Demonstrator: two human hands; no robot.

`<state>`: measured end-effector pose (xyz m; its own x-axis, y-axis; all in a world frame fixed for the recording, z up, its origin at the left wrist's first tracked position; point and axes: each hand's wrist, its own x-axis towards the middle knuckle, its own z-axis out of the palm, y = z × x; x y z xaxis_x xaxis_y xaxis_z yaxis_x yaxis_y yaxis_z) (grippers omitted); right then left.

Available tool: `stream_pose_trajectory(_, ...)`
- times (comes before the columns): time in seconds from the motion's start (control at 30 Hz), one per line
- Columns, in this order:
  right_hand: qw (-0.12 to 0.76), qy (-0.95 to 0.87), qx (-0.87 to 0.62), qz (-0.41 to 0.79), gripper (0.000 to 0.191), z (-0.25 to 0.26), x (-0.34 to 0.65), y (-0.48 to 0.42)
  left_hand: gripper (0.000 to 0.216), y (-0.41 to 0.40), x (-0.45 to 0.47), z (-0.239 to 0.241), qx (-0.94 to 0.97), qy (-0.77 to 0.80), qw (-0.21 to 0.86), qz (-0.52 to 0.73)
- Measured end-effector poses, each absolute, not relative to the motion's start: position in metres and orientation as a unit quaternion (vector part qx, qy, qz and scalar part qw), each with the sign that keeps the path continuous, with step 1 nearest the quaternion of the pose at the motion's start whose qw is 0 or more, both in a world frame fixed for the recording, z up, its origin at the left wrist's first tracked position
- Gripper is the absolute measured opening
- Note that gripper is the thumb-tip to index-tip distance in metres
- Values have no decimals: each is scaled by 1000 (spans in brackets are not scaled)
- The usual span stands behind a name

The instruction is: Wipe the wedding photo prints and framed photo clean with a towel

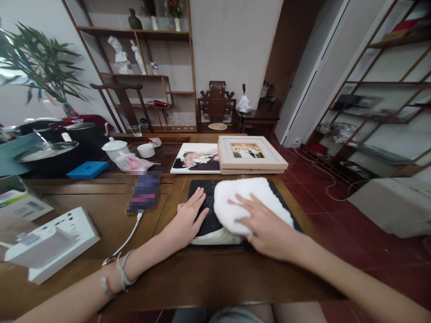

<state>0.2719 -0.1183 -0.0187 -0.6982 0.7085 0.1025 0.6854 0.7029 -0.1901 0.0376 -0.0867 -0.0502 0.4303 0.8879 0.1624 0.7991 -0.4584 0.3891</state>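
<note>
A flat black panel [208,190] lies on the wooden table in front of me. My right hand [254,213] presses a fluffy white cloth [242,188] flat onto its right part, fingers spread over the top and no grip visible. Resting on the panel's left edge is my left hand [191,213], its fingers stretched out and holding nothing. A pale strip [210,237] shows along the near edge of the panel, partly under the cloth; I cannot tell what it is.
Beyond the panel lie a photo print [198,163] and a framed picture [254,152]. To the left are a phone [144,193] on a white cable, a power strip [60,246], a blue box [88,169], a white lidded cup [114,147] and a black pan [50,159].
</note>
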Motion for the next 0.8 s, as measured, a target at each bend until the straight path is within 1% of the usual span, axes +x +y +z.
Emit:
stream_pose_trajectory(0.13, 30, -929, -341, 139, 33, -15, 263, -176, 43, -86, 36, -52, 841, 494, 124, 183)
stream_pose_trajectory(0.17, 20, -931, -330, 153, 33, -13, 262, -180, 43, -86, 35, -53, 841, 492, 122, 188)
stream_pose_trajectory(0.23, 27, -932, -320, 170, 41, -7, 264, -172, 43, -84, 34, -55, 841, 490, 121, 196)
stream_pose_trajectory(0.3, 61, -928, -329, 163, 50, -4, 268, -148, 43, -83, 33, -56, 838, 491, 123, 205)
stream_pose_trajectory(0.33, 79, -926, -341, 144, 49, -4, 269, -132, 43, -83, 33, -57, 836, 491, 123, 210)
stream_pose_trajectory(0.4, 103, -919, -370, 94, 46, -5, 267, -99, 43, -82, 32, -56, 833, 491, 123, 223)
stream_pose_trajectory(0.47, 116, -914, -384, 57, 37, -9, 259, -71, 43, -81, 32, -55, 830, 488, 126, 238)
stream_pose_trajectory(0.57, 128, -910, -392, 37, 35, -13, 246, -48, 43, -80, 32, -52, 825, 483, 133, 262)
stream_pose_trajectory(0.67, 128, -909, -395, 37, 39, -14, 242, -54, 42, -79, 32, -53, 828, 472, 127, 275)
stream_pose_trajectory(0.8, 92, -919, -375, 84, 44, -8, 249, -103, 43, -78, 31, -57, 836, 469, 117, 259)
